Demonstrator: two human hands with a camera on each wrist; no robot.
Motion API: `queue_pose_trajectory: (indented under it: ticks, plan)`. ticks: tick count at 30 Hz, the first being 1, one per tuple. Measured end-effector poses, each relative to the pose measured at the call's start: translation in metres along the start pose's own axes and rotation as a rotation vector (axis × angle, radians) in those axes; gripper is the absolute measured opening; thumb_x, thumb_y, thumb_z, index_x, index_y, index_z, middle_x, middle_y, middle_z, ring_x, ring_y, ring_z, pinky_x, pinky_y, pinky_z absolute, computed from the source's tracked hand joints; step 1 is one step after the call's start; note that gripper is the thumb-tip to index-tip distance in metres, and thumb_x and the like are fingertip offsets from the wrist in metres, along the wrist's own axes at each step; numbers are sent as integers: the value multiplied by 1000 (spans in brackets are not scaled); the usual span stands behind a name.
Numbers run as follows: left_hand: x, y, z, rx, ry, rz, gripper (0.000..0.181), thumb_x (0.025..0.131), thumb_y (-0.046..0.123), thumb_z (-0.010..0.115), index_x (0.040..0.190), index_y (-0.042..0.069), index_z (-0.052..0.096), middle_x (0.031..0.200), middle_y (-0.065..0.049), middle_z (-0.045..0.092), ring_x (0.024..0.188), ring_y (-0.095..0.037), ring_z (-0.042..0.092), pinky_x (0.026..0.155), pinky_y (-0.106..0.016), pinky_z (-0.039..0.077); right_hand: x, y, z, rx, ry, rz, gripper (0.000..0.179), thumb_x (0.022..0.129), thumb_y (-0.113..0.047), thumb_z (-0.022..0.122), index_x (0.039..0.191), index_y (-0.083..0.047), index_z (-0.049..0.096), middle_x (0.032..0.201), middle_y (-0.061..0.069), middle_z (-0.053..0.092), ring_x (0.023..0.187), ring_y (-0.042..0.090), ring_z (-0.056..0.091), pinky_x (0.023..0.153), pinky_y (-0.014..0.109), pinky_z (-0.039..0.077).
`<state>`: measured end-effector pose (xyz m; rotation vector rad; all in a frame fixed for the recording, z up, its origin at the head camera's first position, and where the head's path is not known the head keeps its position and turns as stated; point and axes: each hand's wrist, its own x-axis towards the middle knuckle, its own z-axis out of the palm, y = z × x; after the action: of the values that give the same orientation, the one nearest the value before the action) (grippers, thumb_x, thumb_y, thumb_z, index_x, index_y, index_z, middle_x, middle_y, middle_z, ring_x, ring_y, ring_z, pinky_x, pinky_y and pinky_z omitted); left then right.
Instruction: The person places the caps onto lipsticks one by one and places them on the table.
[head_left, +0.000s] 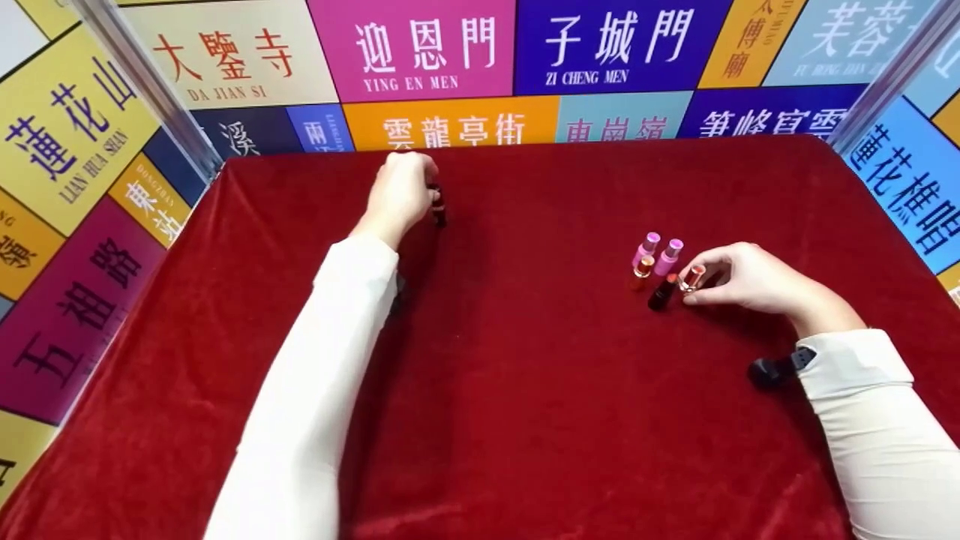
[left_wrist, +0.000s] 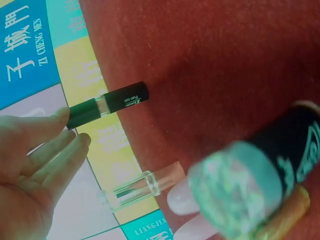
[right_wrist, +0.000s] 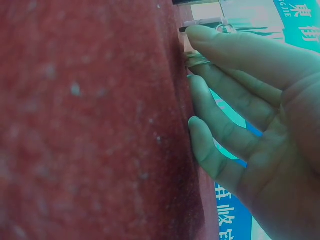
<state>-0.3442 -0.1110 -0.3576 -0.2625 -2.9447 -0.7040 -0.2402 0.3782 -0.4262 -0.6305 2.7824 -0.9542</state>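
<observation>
My left hand (head_left: 403,191) reaches to the far left part of the cloth, pinching a black lipstick (left_wrist: 112,106) with a silver band by one end. Close to that hand in the left wrist view are a clear-bodied lipstick (left_wrist: 145,187) and a large blurred black tube (left_wrist: 285,150); the left arm seems to hide them from the head view. On the right, my right hand (head_left: 750,281) pinches a copper-topped lipstick (head_left: 697,274) between thumb and finger. Beside it stand a black lipstick (head_left: 661,292) with a coral top, a gold-topped one (head_left: 643,271) and two pink ones (head_left: 667,260).
A dark red velvet cloth (head_left: 510,375) covers the table. Printed panels (head_left: 427,52) with coloured blocks and lettering rise behind its far edge and along both sides. Metal posts (head_left: 150,90) stand at the back corners. A black strapped device (head_left: 776,369) sits at the right wrist.
</observation>
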Motion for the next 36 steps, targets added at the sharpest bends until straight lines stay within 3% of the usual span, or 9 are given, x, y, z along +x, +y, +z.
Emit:
queue_pose_trajectory:
  ticks: [9, 18, 26, 31, 36]
  plan:
    - [-16, -2, -28, -103, 41, 77, 32, 97, 9, 79, 127, -1, 74, 122, -18, 76, 118, -31, 71, 108, -39, 53, -1, -2, 0, 32, -9, 3, 20, 83, -11, 92, 100, -10, 81, 86, -3, 76, 76, 4, 67, 68, 14, 52]
    - [-40, -11, -64, -242, 77, 58, 30, 99, 8, 76, 128, 0, 74, 125, -17, 75, 117, -29, 73, 104, -36, 56, 0, -1, 1, 30, -18, 2, 19, 84, -10, 92, 98, -9, 80, 87, 1, 77, 76, 3, 66, 67, 13, 52]
    - [-66, -41, -80, -258, 185, 73, 23, 97, 11, 80, 118, 0, 79, 117, -17, 78, 109, -31, 75, 100, -41, 58, 1, 0, -1, 18, -11, -13, 18, 83, -7, 91, 97, -9, 80, 85, 0, 76, 75, 2, 65, 67, 13, 50]
    - [-87, -62, -78, -292, 162, 65, 27, 95, 17, 83, 117, 2, 80, 115, -15, 79, 108, -30, 75, 99, -43, 58, 0, 1, 0, 34, -12, -11, 18, 84, -6, 90, 98, -8, 80, 86, 1, 77, 75, 2, 66, 67, 13, 51]
    - [-115, -83, -77, -332, 116, 51, 28, 94, 20, 85, 117, 3, 80, 115, -14, 79, 107, -28, 76, 95, -31, 59, 0, 1, 1, 47, -17, -4, 18, 85, -5, 90, 100, -8, 81, 87, 0, 76, 76, 2, 66, 68, 13, 51]
